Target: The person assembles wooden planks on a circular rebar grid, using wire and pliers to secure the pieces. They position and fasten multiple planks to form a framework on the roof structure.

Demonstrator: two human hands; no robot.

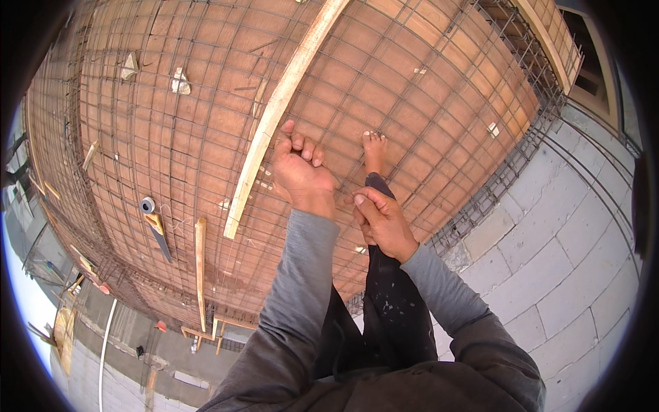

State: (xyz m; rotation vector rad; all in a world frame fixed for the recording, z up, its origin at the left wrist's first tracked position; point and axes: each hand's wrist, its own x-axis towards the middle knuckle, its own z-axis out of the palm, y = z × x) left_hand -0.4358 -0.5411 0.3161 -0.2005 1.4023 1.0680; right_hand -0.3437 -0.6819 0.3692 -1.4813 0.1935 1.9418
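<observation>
Up near the middle of the frame, a long pale wooden plank lies on a grid of steel bars over brown boards. Its long axis runs on a slant, from the top centre of the frame down to the left of centre, with its lower end pointing toward the lower left. The left hand sits just beside the plank's lower part, fingers curled into a loose fist; whether it grips anything I cannot tell. The right hand is close by, right of it, fingers bent with the thumb raised, and I cannot tell if it holds something. A bare foot stands on the bars just above the right hand. At the left lie a shorter plank and a hand saw. Grey blocks fill the right side.
</observation>
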